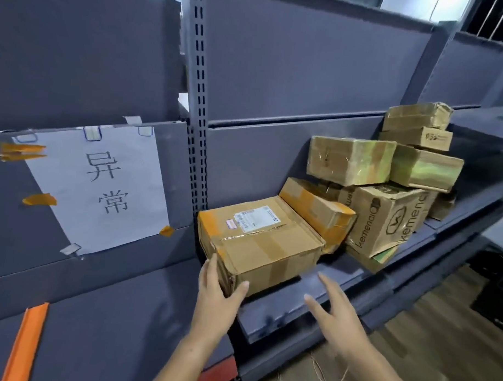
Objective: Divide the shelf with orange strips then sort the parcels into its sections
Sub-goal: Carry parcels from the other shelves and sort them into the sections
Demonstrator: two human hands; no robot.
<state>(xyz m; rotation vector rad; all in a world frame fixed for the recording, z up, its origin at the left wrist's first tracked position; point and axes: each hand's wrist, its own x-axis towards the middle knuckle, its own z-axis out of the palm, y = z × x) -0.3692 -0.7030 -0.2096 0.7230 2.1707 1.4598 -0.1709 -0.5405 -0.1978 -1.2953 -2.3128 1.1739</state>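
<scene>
A large brown cardboard parcel (260, 242) with a white label and orange tape lies at the left end of the grey shelf (280, 314). My left hand (219, 292) touches its near left corner, fingers on the left side and thumb on the front face. My right hand (334, 310) hovers open over the shelf's front edge, just right of the parcel, holding nothing. An orange strip (25, 342) lies on the lower left shelf section.
Several more taped parcels (387, 178) are piled behind and to the right on the same shelf. A white paper sign (102, 185) is taped to the left back panel. A slotted upright post (199, 103) separates the bays. Wooden floor (439, 339) lies at lower right.
</scene>
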